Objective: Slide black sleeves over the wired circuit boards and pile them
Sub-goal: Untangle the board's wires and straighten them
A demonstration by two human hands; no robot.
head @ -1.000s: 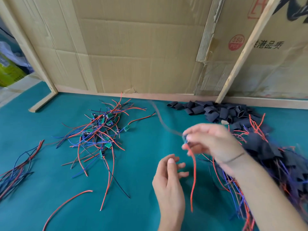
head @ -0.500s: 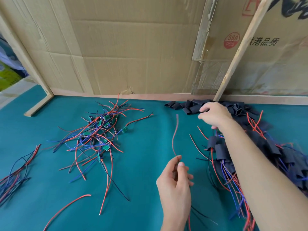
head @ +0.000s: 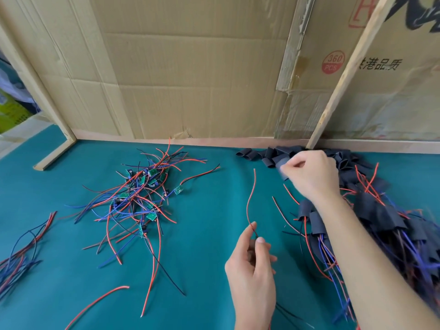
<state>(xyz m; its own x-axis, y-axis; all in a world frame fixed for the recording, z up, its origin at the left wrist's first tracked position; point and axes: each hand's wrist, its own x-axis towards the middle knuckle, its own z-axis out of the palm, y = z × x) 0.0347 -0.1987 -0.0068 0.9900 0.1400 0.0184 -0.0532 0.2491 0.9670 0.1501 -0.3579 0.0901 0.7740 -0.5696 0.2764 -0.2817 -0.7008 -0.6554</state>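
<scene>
1. Left hand [head: 252,275] pinches one red wire [head: 250,201] upright.
2. Right hand [head: 309,173] pinches one blurred black sleeve [head: 283,166] at the loose sleeves [head: 269,154].
3. Unsleeved boards [head: 142,196] tangle left of the left hand; count unclear.
4. Sleeved pile [head: 385,222] under the right forearm, cut off.

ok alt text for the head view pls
A person's right hand pinches a black sleeve from a pile at the back of a teal table, while the left hand holds a red wire. A tangle of wired boards lies left.
</scene>
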